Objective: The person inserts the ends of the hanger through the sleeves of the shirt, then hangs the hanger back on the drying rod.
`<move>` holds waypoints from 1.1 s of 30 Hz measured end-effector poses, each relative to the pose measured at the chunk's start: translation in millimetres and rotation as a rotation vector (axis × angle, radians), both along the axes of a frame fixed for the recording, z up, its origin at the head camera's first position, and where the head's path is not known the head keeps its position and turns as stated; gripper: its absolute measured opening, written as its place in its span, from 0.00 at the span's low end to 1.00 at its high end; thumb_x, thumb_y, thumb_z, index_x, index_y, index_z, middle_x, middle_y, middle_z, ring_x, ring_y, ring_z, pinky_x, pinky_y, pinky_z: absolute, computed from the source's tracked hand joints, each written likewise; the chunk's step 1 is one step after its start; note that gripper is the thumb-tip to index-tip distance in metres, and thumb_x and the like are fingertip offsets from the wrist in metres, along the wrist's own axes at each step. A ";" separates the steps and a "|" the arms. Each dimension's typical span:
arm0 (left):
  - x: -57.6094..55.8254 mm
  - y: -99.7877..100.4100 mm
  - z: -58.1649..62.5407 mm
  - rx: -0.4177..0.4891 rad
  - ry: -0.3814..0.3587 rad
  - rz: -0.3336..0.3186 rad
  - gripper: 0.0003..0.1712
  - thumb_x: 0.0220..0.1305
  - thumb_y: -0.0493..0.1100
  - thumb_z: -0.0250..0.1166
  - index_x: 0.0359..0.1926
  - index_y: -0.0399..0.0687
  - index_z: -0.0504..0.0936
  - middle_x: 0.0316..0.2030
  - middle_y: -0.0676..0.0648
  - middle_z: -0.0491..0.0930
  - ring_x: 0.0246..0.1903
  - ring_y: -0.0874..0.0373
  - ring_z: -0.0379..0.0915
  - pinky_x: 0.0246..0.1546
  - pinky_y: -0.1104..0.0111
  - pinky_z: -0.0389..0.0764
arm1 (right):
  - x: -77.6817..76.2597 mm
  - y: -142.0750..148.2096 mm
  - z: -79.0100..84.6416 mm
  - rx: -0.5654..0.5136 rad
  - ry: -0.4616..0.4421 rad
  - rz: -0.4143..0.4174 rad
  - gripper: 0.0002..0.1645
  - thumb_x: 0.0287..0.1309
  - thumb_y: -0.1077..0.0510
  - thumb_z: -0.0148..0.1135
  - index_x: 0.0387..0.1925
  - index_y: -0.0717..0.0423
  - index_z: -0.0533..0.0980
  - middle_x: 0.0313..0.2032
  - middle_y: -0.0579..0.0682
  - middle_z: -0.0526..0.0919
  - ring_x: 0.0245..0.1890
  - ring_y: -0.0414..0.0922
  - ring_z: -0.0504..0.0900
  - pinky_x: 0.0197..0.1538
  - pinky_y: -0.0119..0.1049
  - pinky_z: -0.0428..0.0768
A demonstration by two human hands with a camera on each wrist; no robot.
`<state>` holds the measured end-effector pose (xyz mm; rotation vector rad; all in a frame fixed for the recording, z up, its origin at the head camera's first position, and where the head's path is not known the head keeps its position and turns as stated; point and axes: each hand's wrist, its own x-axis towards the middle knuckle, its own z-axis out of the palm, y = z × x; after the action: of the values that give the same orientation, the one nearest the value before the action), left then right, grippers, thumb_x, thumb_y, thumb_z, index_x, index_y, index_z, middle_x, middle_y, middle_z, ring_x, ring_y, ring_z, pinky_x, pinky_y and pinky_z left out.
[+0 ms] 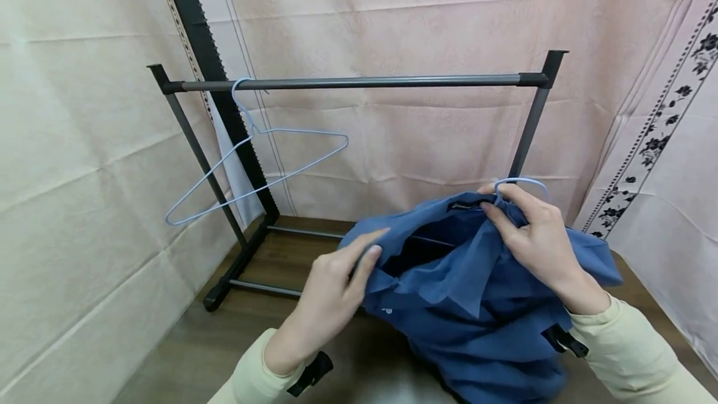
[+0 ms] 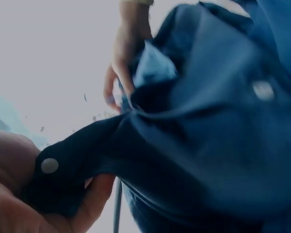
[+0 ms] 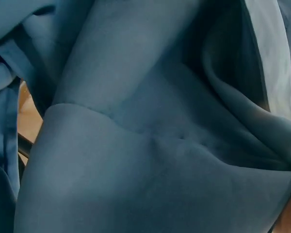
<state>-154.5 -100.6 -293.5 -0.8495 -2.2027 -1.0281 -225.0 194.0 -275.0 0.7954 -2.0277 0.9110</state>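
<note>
A blue button-up shirt (image 1: pixel 471 292) hangs between the hands, its collar gaping at the top and a dark label inside the neck. My left hand (image 1: pixel 336 279) pinches the shirt's front edge at the left of the neck opening; in the left wrist view its fingers (image 2: pixel 94 199) curl round cloth beside a pale button (image 2: pixel 50 165). My right hand (image 1: pixel 535 235) grips the collar together with the base of a light blue hanger's hook (image 1: pixel 518 180). The hook rises above the collar, and most of that hanger is hidden inside the shirt. Blue cloth (image 3: pixel 136 160) fills the right wrist view.
Behind the shirt stands a dark metal clothes rack (image 1: pixel 364 83). Another light blue hanger (image 1: pixel 297 131) hangs bare near the left end of its bar. The rack rests on a brown wooden surface (image 1: pixel 168 354), with pale cloth (image 1: pixel 84 142) draped behind and at both sides.
</note>
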 end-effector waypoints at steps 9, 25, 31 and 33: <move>15.2 34.9 -6.6 -0.026 -0.028 -0.167 0.24 0.74 0.45 0.46 0.68 0.55 0.61 0.63 0.56 0.64 0.60 0.65 0.61 0.54 0.71 0.67 | -3.3 2.9 1.8 -0.150 0.054 -0.125 0.17 0.53 0.66 0.65 0.46 0.51 0.80 0.43 0.45 0.82 0.22 0.26 0.73 0.25 0.23 0.63; -61.5 -3.9 -12.8 0.171 -0.019 0.258 0.27 0.66 0.59 0.53 0.62 0.53 0.69 0.52 0.50 0.74 0.47 0.57 0.70 0.43 0.61 0.73 | 24.3 3.8 21.4 -0.300 0.001 0.014 0.17 0.55 0.72 0.59 0.49 0.66 0.75 0.46 0.58 0.80 0.47 0.35 0.77 0.51 0.28 0.68; -82.2 -6.1 -36.0 0.279 -0.368 0.124 0.25 0.63 0.64 0.54 0.43 0.50 0.81 0.35 0.49 0.81 0.30 0.58 0.78 0.33 0.63 0.78 | 20.2 8.5 13.5 -0.306 -0.019 0.059 0.20 0.53 0.74 0.60 0.50 0.66 0.75 0.46 0.55 0.81 0.46 0.37 0.78 0.50 0.29 0.67; -84.7 -8.2 -39.4 0.335 -0.327 0.102 0.23 0.64 0.61 0.54 0.34 0.48 0.83 0.28 0.48 0.81 0.25 0.58 0.78 0.29 0.64 0.78 | 15.7 12.6 9.3 -0.308 -0.027 0.063 0.21 0.53 0.74 0.60 0.51 0.65 0.74 0.45 0.53 0.81 0.46 0.37 0.78 0.50 0.30 0.67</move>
<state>-239.2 -108.8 -332.8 -0.4386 -2.2115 -1.5177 -209.3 206.7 -265.8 0.6814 -1.8327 1.2391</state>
